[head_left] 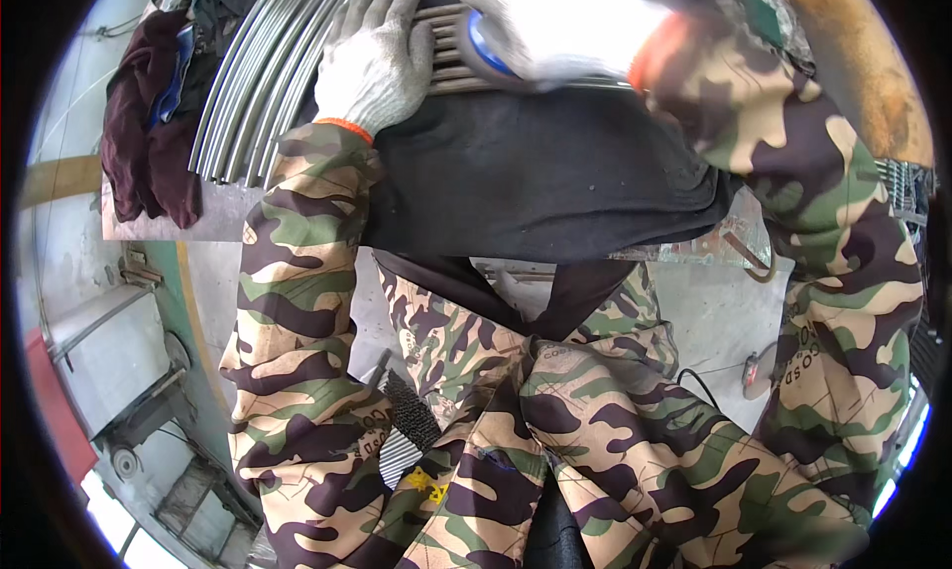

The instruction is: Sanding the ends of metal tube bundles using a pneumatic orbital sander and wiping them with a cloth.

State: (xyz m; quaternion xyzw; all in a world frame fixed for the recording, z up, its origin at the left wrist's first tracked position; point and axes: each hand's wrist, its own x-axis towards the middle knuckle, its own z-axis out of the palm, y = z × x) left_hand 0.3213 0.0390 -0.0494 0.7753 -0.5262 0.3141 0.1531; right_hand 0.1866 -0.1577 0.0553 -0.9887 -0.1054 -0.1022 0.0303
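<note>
My left hand (377, 58), in a white knitted glove with an orange cuff, lies flat with fingers stretched out on a row of thin metal rods (451, 49). My right hand (565, 24), gloved in white too and smeared by motion, is closed over a round thing with a blue rim (488, 46); its kind is mostly hidden under the glove. That blue-rimmed thing sits right over the rods, to the right of my left hand. Beneath and in front of the rods a black cloth (516, 172) is spread over the table edge.
More shiny curved-looking rods (268, 83) lie to the left of my left hand. A dark maroon cloth (149, 123) hangs at the table's left. A metal hook-shaped handle (759, 262) juts out at the front right. A rusty orange-brown surface (863, 54) stands at the far right.
</note>
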